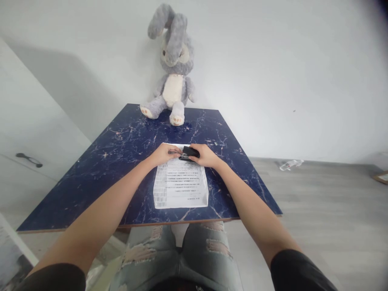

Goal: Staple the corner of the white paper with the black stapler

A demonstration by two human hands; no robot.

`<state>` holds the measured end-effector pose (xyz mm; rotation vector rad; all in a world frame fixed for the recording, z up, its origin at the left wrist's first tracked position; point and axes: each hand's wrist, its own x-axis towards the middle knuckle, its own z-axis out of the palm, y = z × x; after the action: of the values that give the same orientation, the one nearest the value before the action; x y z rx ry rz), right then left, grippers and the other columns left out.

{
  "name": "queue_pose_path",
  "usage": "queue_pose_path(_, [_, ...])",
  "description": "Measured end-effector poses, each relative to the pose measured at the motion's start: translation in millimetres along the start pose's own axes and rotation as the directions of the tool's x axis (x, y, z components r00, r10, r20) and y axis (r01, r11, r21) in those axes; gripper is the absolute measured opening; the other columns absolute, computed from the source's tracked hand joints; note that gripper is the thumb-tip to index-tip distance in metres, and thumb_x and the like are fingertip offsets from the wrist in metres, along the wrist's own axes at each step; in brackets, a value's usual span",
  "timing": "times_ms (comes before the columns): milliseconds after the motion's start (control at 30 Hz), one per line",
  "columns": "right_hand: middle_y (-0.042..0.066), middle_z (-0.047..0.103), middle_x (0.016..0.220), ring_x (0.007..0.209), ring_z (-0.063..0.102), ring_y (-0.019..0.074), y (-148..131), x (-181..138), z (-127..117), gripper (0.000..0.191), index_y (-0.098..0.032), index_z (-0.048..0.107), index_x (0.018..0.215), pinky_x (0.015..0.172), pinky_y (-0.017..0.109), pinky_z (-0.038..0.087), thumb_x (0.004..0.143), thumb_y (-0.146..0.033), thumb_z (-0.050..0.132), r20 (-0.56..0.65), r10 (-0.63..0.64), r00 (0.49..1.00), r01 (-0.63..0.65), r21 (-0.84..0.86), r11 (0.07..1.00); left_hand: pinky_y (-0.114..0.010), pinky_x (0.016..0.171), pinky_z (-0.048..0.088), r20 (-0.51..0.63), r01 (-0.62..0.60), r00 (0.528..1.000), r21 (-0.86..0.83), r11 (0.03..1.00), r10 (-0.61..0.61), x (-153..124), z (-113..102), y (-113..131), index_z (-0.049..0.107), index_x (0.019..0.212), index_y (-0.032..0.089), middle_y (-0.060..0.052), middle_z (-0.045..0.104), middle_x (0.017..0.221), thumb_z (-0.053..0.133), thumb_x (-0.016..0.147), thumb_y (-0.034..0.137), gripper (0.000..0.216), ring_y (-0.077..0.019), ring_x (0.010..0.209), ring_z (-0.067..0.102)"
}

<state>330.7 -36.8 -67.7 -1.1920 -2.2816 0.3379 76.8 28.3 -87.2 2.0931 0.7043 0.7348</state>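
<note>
A black stapler [190, 152] is held over the top part of a printed sheet of paper [182, 186]. My right hand [203, 154] is closed around its right end, with the thumb on the near side. The stapler's jaws look spread apart, and a small metallic part shows between them on the left. My left hand [166, 154] is closed in a pinch beside that end, fingertips at the metallic part. A thin, greyish thing shows between its fingers, too small to name. The paper lies flat on the dark blue marbled table, its top partly covered by both hands.
A grey plush rabbit [173, 89] sits against the wall at the back of the blue table [100, 169]. A white cabinet with a dark handle [29, 160] stands at the left. Crumpled clear plastic [291, 164] lies on the floor at the right.
</note>
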Motion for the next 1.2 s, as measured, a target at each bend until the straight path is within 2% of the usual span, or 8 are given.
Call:
queue_pose_path(233, [0.005, 0.071, 0.09, 0.078, 0.062, 0.0194, 2.5, -0.7, 0.6, 0.019, -0.017, 0.066, 0.101, 0.073, 0.028, 0.041, 0.085, -0.027, 0.071, -0.006, 0.0, 1.0, 0.0, 0.028, 1.0, -0.035, 0.088, 0.058, 0.0, -0.033, 0.999, 0.138, 0.99, 0.033, -4.7, -15.3, -1.9, 0.085, 0.102, 0.025, -0.007, 0.082, 0.1, 0.077, 0.083, 0.039, 0.025, -0.0238, 0.088, 0.075])
queue_pose_path(433, [0.004, 0.073, 0.094, 0.08, 0.065, 0.0198, 0.9, -3.6, -4.6, 0.026, -0.016, 0.07, 0.106, 0.075, 0.029, 0.045, 0.084, -0.031, 0.071, -0.009, -0.011, 1.0, 0.012, 0.143, 0.99, -0.04, 0.097, 0.057, 0.114, 0.015, 0.993, -0.037, 0.999, -0.01, -11.1, -30.0, 2.6, 0.082, 0.113, 0.025, -0.009, 0.08, 0.11, 0.081, 0.079, 0.04, 0.037, -0.0267, 0.104, 0.074])
queue_pose_path(567, [0.006, 0.074, 0.1, 0.085, 0.067, 0.0207, -13.0, -2.3, -1.8, 0.032, -0.015, 0.07, 0.111, 0.079, 0.03, 0.048, 0.086, -0.036, 0.072, -0.039, -0.099, 0.994, 0.106, 0.26, 0.96, -0.038, 0.096, 0.054, -0.003, -0.022, 1.0, -0.043, 0.999, 0.021, -8.3, -17.0, 10.1, 0.08, 0.117, 0.022, -0.007, 0.08, 0.107, 0.094, 0.062, 0.035, 0.059, -0.0256, 0.102, 0.072])
queue_pose_path(667, [0.008, 0.073, 0.103, 0.088, 0.067, 0.0212, -23.4, -0.3, 5.2, 0.034, -0.015, 0.069, 0.114, 0.082, 0.031, 0.049, 0.089, -0.037, 0.071, -0.079, -0.126, 0.989, 0.144, 0.298, 0.944, -0.036, 0.091, 0.052, -0.044, -0.061, 0.997, 0.007, 0.998, 0.061, -5.6, -9.1, 14.2, 0.08, 0.107, 0.02, -0.005, 0.078, 0.1, 0.095, 0.057, 0.036, 0.054, -0.0237, 0.095, 0.068])
queue_pose_path(833, [0.007, 0.072, 0.1, 0.084, 0.065, 0.0205, -37.3, 4.2, 17.4, 0.036, -0.015, 0.068, 0.112, 0.08, 0.032, 0.049, 0.089, -0.041, 0.073, -0.123, -0.064, 0.99, 0.101, 0.319, 0.942, -0.034, 0.086, 0.049, -0.102, -0.118, 0.989, -0.072, 0.99, 0.111, -5.3, -23.6, 9.0, 0.076, 0.112, 0.018, -0.01, 0.077, 0.105, 0.088, 0.068, 0.054, 0.058, -0.022, 0.092, 0.065])
queue_pose_path(933, [0.006, 0.072, 0.097, 0.084, 0.064, 0.0202, -50.2, 9.1, 26.3, 0.027, -0.016, 0.068, 0.107, 0.079, 0.031, 0.048, 0.089, -0.036, 0.073, -0.048, -0.077, 0.996, 0.087, 0.273, 0.958, -0.033, 0.081, 0.05, -0.261, -0.126, 0.962, -0.181, 0.975, 0.076, -4.8, -37.1, -3.2, 0.074, 0.115, 0.015, -0.015, 0.076, 0.107, 0.07, 0.084, 0.067, 0.061, -0.0204, 0.085, 0.064])
queue_pose_path(1033, [0.006, 0.072, 0.097, 0.085, 0.064, 0.0205, -62.0, 13.2, 34.5, 0.021, -0.018, 0.068, 0.106, 0.08, 0.031, 0.047, 0.089, -0.03, 0.072, 0.029, -0.077, 0.997, 0.069, 0.205, 0.976, -0.03, 0.07, 0.047, -0.387, -0.075, 0.922, -0.194, 0.978, -0.006, -3.0, -43.3, -15.6, 0.075, 0.105, 0.015, -0.013, 0.076, 0.095, 0.062, 0.09, 0.068, 0.057, -0.0175, 0.074, 0.061])
queue_pose_path(1200, [0.005, 0.072, 0.095, 0.085, 0.064, 0.0214, -60.3, -5.4, 27.5, 0.02, -0.019, 0.068, 0.105, 0.078, 0.031, 0.048, 0.087, -0.027, 0.073, 0.06, -0.043, 0.997, 0.033, 0.16, 0.987, -0.028, 0.066, 0.045, -0.334, -0.037, 0.942, -0.186, 0.982, -0.028, 0.0, -41.8, -22.2, 0.078, 0.098, 0.017, -0.008, 0.072, 0.081, 0.06, 0.093, 0.065, 0.051, -0.0167, 0.07, 0.06])
